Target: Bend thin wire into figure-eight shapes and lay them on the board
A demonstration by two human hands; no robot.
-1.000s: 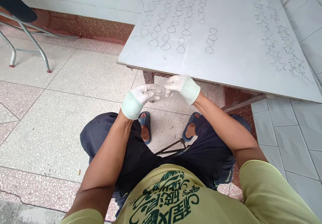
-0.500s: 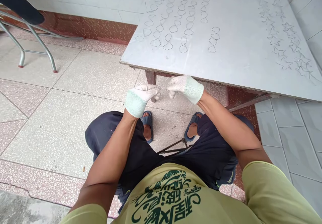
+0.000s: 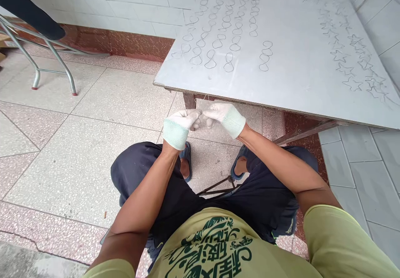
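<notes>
In white gloves with pale green cuffs, my left hand and my right hand meet in front of the table edge, fingertips almost touching. Each hand is closed in a pinch on a thin wire, whose bent upper part shows as a faint peak above the fingers. The rest of the wire is hidden by the gloves or too fine to follow. Just beyond is the white tabletop, bearing rows of looped wire shapes on the left and wire stars on the right.
A wooden table leg stands just behind my left hand. At far left, a person's dark-clad leg rests over a metal-framed stool. Tiled walls border the table. A thin dark metal frame lies between my knees.
My hands have come closer together and sit slightly lower in the view. The bent wire now rises above the fingertips. The camera view has shifted a little.
</notes>
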